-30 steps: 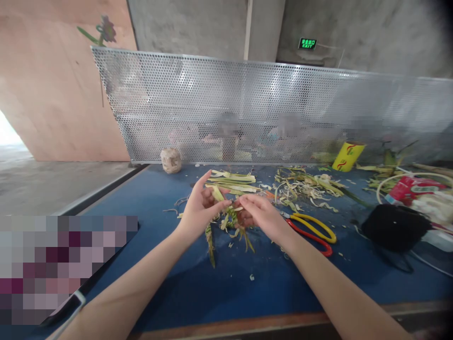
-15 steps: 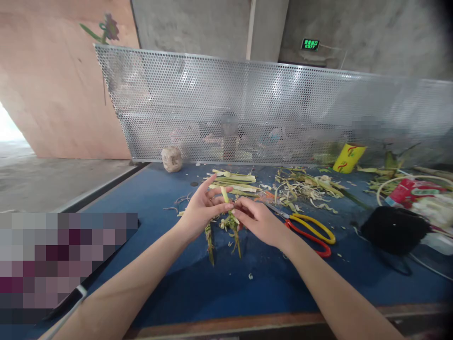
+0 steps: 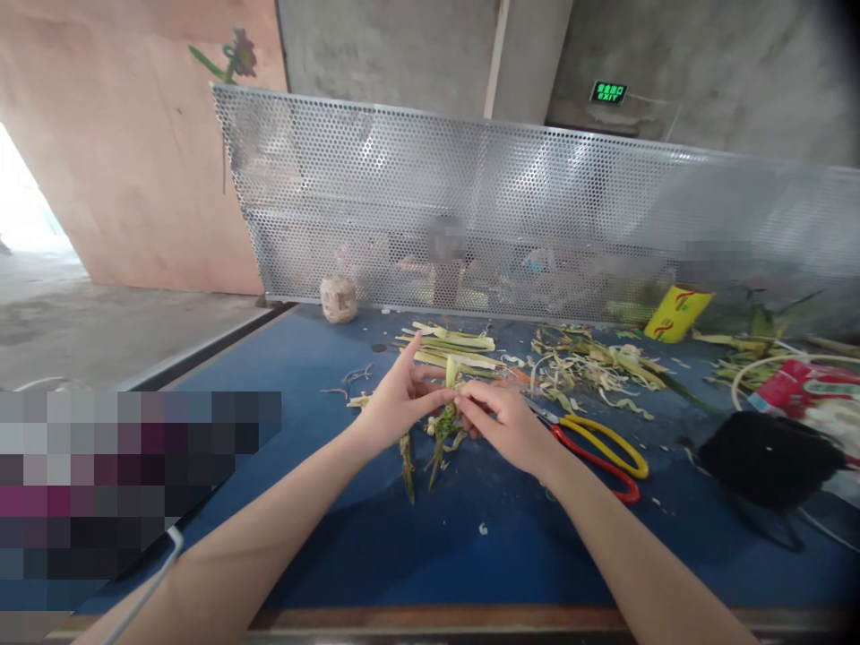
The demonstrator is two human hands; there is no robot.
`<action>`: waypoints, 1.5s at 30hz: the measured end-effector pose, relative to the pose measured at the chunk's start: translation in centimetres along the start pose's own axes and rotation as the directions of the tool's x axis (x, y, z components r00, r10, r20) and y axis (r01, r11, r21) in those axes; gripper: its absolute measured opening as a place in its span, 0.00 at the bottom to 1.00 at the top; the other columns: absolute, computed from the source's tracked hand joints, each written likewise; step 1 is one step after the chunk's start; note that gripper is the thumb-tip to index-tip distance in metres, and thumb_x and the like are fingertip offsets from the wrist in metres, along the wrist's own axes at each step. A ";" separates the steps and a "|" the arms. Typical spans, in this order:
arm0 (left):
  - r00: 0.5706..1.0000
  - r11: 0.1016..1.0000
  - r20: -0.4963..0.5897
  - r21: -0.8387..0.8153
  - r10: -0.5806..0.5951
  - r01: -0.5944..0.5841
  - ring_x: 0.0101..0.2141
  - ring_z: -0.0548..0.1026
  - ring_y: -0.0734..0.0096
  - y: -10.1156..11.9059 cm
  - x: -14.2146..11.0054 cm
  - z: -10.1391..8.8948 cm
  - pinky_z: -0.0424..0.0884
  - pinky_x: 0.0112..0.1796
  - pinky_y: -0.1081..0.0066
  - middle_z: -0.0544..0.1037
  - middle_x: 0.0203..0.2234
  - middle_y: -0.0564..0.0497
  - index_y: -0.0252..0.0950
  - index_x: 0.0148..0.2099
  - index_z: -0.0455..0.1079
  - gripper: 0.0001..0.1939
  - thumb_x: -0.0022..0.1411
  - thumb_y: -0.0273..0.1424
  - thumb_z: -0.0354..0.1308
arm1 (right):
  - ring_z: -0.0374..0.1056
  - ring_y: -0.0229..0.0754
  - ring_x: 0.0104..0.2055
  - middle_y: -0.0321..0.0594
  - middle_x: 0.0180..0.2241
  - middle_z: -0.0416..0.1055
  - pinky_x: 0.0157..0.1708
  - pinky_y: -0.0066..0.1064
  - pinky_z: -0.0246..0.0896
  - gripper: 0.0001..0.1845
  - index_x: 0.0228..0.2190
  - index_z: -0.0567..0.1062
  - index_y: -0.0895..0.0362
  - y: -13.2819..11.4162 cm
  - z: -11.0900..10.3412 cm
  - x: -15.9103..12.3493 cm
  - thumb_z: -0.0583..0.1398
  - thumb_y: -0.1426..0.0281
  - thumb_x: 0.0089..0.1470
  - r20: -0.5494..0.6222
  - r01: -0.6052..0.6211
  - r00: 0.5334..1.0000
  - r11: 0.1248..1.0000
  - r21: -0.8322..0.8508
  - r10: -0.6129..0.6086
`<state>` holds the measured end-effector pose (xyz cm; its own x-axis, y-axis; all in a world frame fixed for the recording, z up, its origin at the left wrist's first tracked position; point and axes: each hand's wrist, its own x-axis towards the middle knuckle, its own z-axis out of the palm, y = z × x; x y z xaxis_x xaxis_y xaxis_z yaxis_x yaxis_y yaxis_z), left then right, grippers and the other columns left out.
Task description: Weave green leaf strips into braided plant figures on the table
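My left hand (image 3: 396, 408) is closed in a pinch on a pale green plant stalk (image 3: 451, 369), its index finger stretched upward. My right hand (image 3: 503, 425) meets it from the other side, thumb and fingertips pinched together at the stalk. Whatever sits between those right fingertips is too small to make out. Below the hands a knobbly green plant tip (image 3: 438, 448) points down. Beside it is another dry, pointed plant piece (image 3: 408, 470). Behind the hands lie several flat green strips (image 3: 463, 342). Scissors (image 3: 608, 448) with one yellow and one red handle lie right of my right hand.
A pile of curled peelings (image 3: 597, 367) lies at back right, near a yellow roll (image 3: 678, 313). A black object (image 3: 769, 457) and a red package (image 3: 793, 385) are at far right. A whitish lump (image 3: 338, 298) stands before the perforated metal screen (image 3: 403, 197).
The view has turned slightly left, so the table things sit further right. The stalk's upper end stands more upright, and the lower green tip has swung left. Both hands remain together.
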<state>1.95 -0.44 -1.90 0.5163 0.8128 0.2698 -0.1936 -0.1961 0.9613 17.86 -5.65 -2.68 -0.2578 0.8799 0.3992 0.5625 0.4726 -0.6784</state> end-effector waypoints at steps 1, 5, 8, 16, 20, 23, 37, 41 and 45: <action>1.000 1.000 0.013 0.003 0.000 0.000 0.27 0.71 0.74 -0.1 0.0 0.0 0.66 0.27 0.73 0.74 0.33 0.49 0.38 0.63 0.33 0.48 0.48 0.26 0.61 | 0.60 0.34 0.22 0.32 0.21 0.62 0.24 0.26 0.56 0.12 0.23 0.63 0.55 0.0 0.0 0.0 0.49 0.66 0.57 0.002 -0.012 1.000 1.000 0.023 0.012; 0.999 0.980 0.003 0.193 0.045 -0.045 0.26 0.69 0.74 -0.2 0.0 -0.4 0.65 0.29 0.72 0.71 0.25 0.53 0.35 0.62 0.38 0.44 0.49 0.28 0.61 | 0.59 0.34 0.20 0.32 0.19 0.61 0.22 0.26 0.55 0.13 0.22 0.64 0.56 -0.1 0.0 0.0 0.50 0.66 0.55 -0.006 -0.073 0.997 0.987 0.142 0.075; 0.995 0.946 0.050 0.308 0.086 -0.097 0.25 0.68 0.74 -0.2 -0.1 -0.5 0.65 0.29 0.71 0.68 0.22 0.56 0.35 0.62 0.40 0.41 0.51 0.28 0.59 | 0.58 0.33 0.18 0.31 0.15 0.60 0.20 0.25 0.54 0.14 0.19 0.64 0.56 0.0 -0.2 0.2 0.52 0.66 0.54 0.025 -0.120 0.993 0.957 0.266 0.117; 0.980 0.939 0.150 0.300 0.130 -0.171 0.25 0.68 0.75 0.3 -0.5 -0.3 0.66 0.29 0.72 0.68 0.23 0.57 0.38 0.63 0.37 0.41 0.53 0.26 0.57 | 0.47 0.30 0.14 0.27 0.10 0.53 0.17 0.25 0.44 0.16 0.15 0.63 0.57 0.3 -0.8 0.5 0.54 0.64 0.51 0.037 -0.203 0.976 0.848 0.490 0.213; 0.953 0.782 0.228 0.549 0.199 -0.295 0.27 0.69 0.75 0.7 -0.6 -0.5 0.66 0.34 0.70 0.69 0.23 0.57 0.38 0.63 0.37 0.38 0.55 0.25 0.54 | 0.44 0.28 0.13 0.27 0.10 0.50 0.15 0.25 0.37 0.17 0.13 0.62 0.57 0.4 -0.8 0.4 0.54 0.65 0.49 0.062 -0.230 0.970 0.820 0.524 0.233; 0.919 0.642 0.309 0.659 0.244 -0.392 0.28 0.69 0.76 1.0 -0.8 -0.6 0.66 0.35 0.72 0.69 0.24 0.57 0.39 0.63 0.34 0.38 0.56 0.22 0.51 | 0.43 0.28 0.13 0.27 0.11 0.51 0.15 0.26 0.35 0.17 0.13 0.62 0.58 0.6 -0.5 0.5 0.54 0.65 0.49 0.045 -0.232 0.968 0.820 0.523 0.245; 0.888 0.496 0.292 0.746 0.356 -0.444 0.29 0.71 0.74 0.5 -1.0 -0.7 0.69 0.34 0.72 0.73 0.25 0.55 0.37 0.63 0.31 0.37 0.59 0.25 0.49 | 0.53 0.32 0.16 0.30 0.14 0.58 0.18 0.25 0.47 0.16 0.20 0.65 0.57 0.7 -0.6 0.3 0.51 0.61 0.53 -0.110 -0.139 0.979 0.959 0.245 0.170; 0.776 0.161 0.416 0.826 0.474 -0.541 0.35 0.70 0.67 0.4 -0.9 -0.6 0.69 0.36 0.66 0.73 0.30 0.48 0.34 0.61 0.42 0.28 0.61 0.24 0.46 | 0.58 0.35 0.19 0.33 0.17 0.62 0.20 0.26 0.51 0.12 0.23 0.68 0.56 1.1 -0.3 0.4 0.52 0.64 0.52 -0.268 -0.056 0.962 0.998 0.014 0.057; 0.625 -0.090 0.524 0.802 0.579 -0.590 0.39 0.69 0.65 0.6 -1.1 -0.5 0.68 0.38 0.65 0.73 0.35 0.43 0.30 0.58 0.49 0.24 0.60 0.23 0.47 | 0.56 0.34 0.18 0.33 0.19 0.64 0.19 0.25 0.50 0.08 0.24 0.71 0.56 0.9 -0.2 0.3 0.55 0.67 0.50 -0.360 -0.045 0.933 0.988 -0.150 -0.012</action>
<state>0.90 -1.17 -1.62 0.6475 0.1067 0.7546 0.3823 -0.9020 -0.2005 18.45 -4.96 -3.10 0.0354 0.7976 0.6021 0.6848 0.4194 -0.5959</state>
